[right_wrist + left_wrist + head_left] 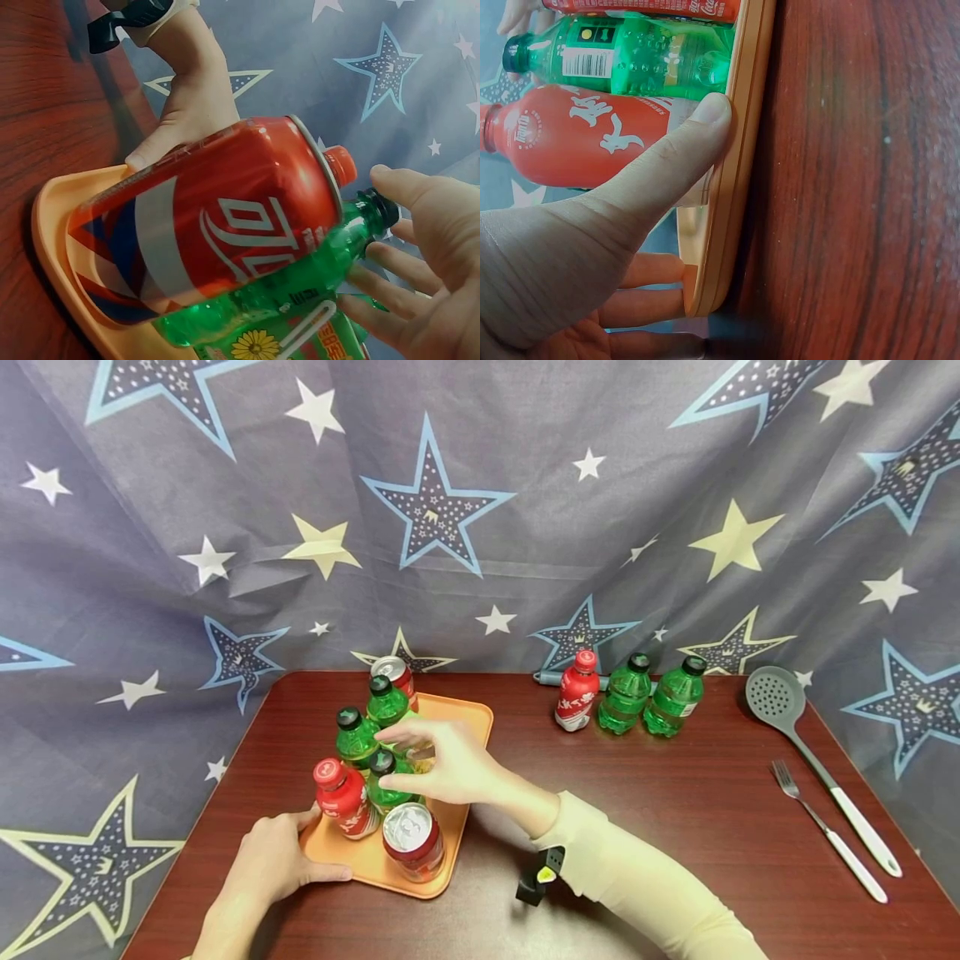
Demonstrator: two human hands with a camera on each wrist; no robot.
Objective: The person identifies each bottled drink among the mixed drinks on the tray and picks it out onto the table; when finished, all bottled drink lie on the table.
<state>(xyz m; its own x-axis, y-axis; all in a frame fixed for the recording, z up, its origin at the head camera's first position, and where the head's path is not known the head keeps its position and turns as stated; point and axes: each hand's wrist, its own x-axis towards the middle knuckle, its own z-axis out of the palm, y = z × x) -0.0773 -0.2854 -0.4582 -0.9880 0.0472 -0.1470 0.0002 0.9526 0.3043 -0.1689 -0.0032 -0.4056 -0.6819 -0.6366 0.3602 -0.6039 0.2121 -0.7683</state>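
Note:
My left hand [273, 857] is at the near-left corner of an orange tray [362, 862]. In the left wrist view its thumb [667, 154] lies along the front rim, with fairly straight fingers around the corner. My right hand [452, 764] hovers with spread, slightly bent fingers about the black-capped neck of a green soda bottle [346, 229]. A gap shows between thumb and cap; finger contact is unclear. On the tray stand a red bottle [347, 802], more green bottles [356, 739], a near can [415, 852] and a far can [402, 675]. A green flower-printed packet [259, 341] is partly hidden.
Farther right stand a red bottle [577, 693] and two green bottles [625, 697], with a grey-blue handle [550, 677] behind them. A slotted skimmer [810, 760] and a fork [828, 835] lie on the table's right side. A star-patterned curtain [525, 527] hangs behind.

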